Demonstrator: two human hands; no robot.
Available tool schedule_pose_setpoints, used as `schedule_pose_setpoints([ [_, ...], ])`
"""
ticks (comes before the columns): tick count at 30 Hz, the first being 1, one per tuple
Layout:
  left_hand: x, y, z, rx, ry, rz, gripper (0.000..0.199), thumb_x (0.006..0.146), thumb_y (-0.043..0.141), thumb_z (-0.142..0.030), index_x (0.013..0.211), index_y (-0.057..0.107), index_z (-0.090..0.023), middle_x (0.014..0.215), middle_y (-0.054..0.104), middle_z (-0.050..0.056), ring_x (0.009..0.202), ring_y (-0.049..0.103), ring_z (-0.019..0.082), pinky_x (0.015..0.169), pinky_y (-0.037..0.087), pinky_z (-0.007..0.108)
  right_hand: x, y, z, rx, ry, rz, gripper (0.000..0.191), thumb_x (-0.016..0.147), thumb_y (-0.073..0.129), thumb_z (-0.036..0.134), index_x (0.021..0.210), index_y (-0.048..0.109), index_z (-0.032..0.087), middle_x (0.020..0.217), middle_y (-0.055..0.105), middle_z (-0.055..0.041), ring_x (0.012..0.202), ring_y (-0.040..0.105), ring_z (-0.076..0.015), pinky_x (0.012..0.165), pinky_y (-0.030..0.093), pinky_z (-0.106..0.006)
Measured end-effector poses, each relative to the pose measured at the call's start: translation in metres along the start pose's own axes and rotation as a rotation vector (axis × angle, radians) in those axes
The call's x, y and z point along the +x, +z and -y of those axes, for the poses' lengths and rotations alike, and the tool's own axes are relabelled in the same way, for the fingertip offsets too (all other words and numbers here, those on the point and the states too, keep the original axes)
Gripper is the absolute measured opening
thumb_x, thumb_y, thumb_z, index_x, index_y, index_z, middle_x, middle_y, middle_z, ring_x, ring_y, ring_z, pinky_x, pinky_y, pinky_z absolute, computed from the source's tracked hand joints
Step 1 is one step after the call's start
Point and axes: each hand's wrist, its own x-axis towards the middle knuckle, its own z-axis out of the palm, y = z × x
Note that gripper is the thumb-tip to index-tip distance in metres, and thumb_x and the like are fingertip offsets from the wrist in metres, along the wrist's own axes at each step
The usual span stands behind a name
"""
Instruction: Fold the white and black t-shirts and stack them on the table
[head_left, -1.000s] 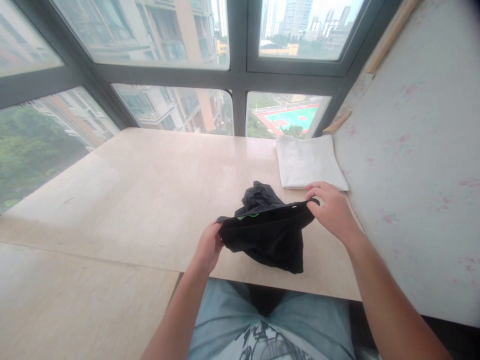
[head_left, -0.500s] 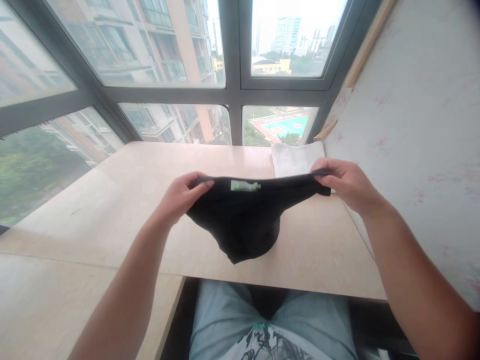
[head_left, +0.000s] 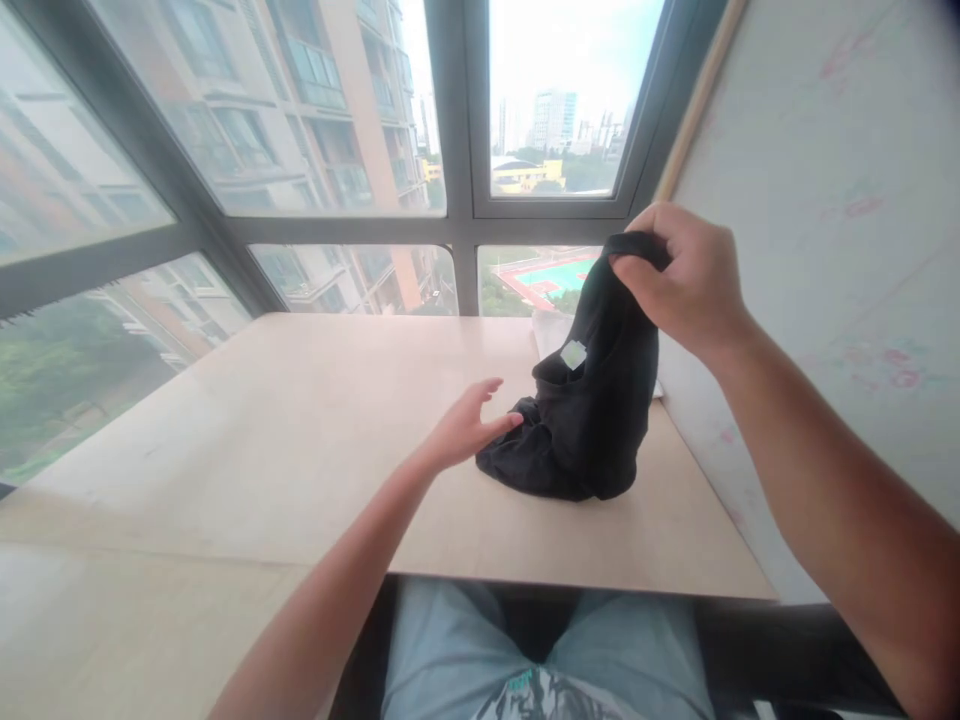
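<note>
A pair of black underpants (head_left: 600,410) hangs bunched from my right hand (head_left: 694,275), which pinches the waistband between thumb and fingers. Its lower folds rest on the pale tabletop (head_left: 300,430), and a small white label (head_left: 574,355) shows on the inner side. Just left of the cloth is my left hand (head_left: 469,425), with fingers and thumb apart and nothing gripped. Its thumb tip overlaps the edge of the black fabric; whether it touches cannot be made out.
Behind the garment a white sheet or cloth (head_left: 551,330) lies partly hidden. Grey-framed windows (head_left: 457,225) border the far side and left. A flowered wall (head_left: 847,270) stands close on the right. My legs (head_left: 450,650) are under the table's front edge.
My left hand has let go of the waistband and opened. My right hand has risen with its end, so the stretched underpants now hang down and fold onto the table.
</note>
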Motion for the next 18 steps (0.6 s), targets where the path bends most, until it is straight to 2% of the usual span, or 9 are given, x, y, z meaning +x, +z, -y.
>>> schedule_pose_setpoints([
  [2, -0.004, 0.042, 0.013, -0.104, -0.019, -0.022, 0.068, 0.077, 0.073, -0.049, 0.136, 0.053, -0.022, 0.138, 0.057, 0.015, 0.123, 0.056, 0.030, 0.095, 0.050, 0.044, -0.007, -0.001, 0.000, -0.038, -0.018, -0.005, 0.011, 0.082, 0.059, 0.029, 0.077, 0.054, 0.021, 0.068, 0.054, 0.0034, 0.063, 0.050, -0.0106, 0.065, 0.041, -0.025],
  [4, -0.005, 0.073, 0.020, -0.207, -0.024, -0.062, 0.052, 0.076, 0.074, -0.044, 0.122, 0.063, -0.021, 0.120, 0.068, 0.011, 0.110, 0.063, 0.029, 0.089, 0.052, 0.041, -0.011, -0.004, -0.006, -0.086, -0.022, -0.031, 0.011, 0.082, 0.058, 0.029, 0.076, 0.055, 0.021, 0.066, 0.054, 0.0033, 0.062, 0.049, -0.0105, 0.063, 0.039, -0.025],
  [6, -0.004, 0.088, 0.021, -0.276, -0.036, -0.096, 0.029, 0.077, 0.072, -0.040, 0.097, 0.072, -0.019, 0.091, 0.073, 0.006, 0.088, 0.067, 0.025, 0.076, 0.053, 0.036, -0.013, -0.010, -0.016, -0.133, -0.023, -0.057, 0.009, 0.080, 0.060, 0.026, 0.075, 0.056, 0.020, 0.065, 0.055, 0.0029, 0.061, 0.049, -0.0100, 0.062, 0.038, -0.025],
  [8, 0.000, 0.087, 0.021, -0.308, -0.052, -0.144, 0.022, 0.079, 0.068, -0.039, 0.081, 0.070, -0.017, 0.073, 0.068, 0.003, 0.072, 0.065, 0.021, 0.064, 0.051, 0.031, -0.014, -0.018, -0.027, -0.166, -0.018, -0.049, 0.006, 0.077, 0.062, 0.022, 0.076, 0.057, 0.020, 0.066, 0.057, 0.0024, 0.060, 0.048, -0.0094, 0.063, 0.038, -0.025],
  [9, 0.003, 0.079, 0.021, -0.317, -0.052, -0.175, 0.024, 0.081, 0.066, -0.040, 0.079, 0.070, -0.017, 0.070, 0.066, 0.002, 0.068, 0.063, 0.019, 0.061, 0.050, 0.029, -0.013, -0.023, -0.033, -0.176, -0.008, -0.029, 0.005, 0.076, 0.063, 0.020, 0.077, 0.058, 0.019, 0.067, 0.059, 0.0020, 0.061, 0.049, -0.0091, 0.064, 0.038, -0.025],
  [11, 0.011, 0.052, 0.021, -0.337, -0.052, -0.258, 0.028, 0.084, 0.062, -0.043, 0.085, 0.069, -0.016, 0.069, 0.064, 0.001, 0.063, 0.060, 0.015, 0.057, 0.047, 0.026, -0.013, -0.032, -0.043, -0.177, 0.031, 0.021, 0.007, 0.075, 0.066, 0.016, 0.079, 0.061, 0.018, 0.071, 0.063, 0.0008, 0.064, 0.051, -0.0090, 0.065, 0.039, -0.024],
  [14, 0.027, -0.009, 0.013, -0.293, -0.027, -0.419, 0.032, 0.084, 0.062, -0.045, 0.092, 0.068, -0.015, 0.063, 0.061, -0.001, 0.055, 0.055, 0.011, 0.052, 0.042, 0.023, -0.010, -0.047, -0.053, -0.137, 0.123, 0.101, 0.012, 0.078, 0.071, 0.020, 0.088, 0.066, 0.015, 0.080, 0.067, -0.0022, 0.072, 0.056, -0.0093, 0.067, 0.041, -0.024],
  [16, 0.038, -0.053, 0.001, -0.119, 0.059, -0.512, 0.031, 0.082, 0.064, -0.043, 0.090, 0.070, -0.014, 0.061, 0.061, -0.001, 0.055, 0.056, 0.011, 0.054, 0.042, 0.022, -0.006, -0.057, -0.056, -0.074, 0.163, 0.167, 0.023, 0.079, 0.073, 0.029, 0.095, 0.069, 0.012, 0.087, 0.070, -0.0038, 0.076, 0.058, -0.0085, 0.066, 0.042, -0.024],
  [18, 0.049, -0.095, -0.019, 0.113, 0.177, -0.609, 0.032, 0.083, 0.064, -0.040, 0.093, 0.070, -0.010, 0.066, 0.062, 0.000, 0.062, 0.059, 0.010, 0.063, 0.045, 0.022, 0.000, -0.069, -0.057, 0.018, 0.202, 0.280, 0.036, 0.079, 0.073, 0.038, 0.102, 0.070, 0.010, 0.090, 0.071, -0.0039, 0.076, 0.061, -0.0071, 0.064, 0.042, -0.023],
])
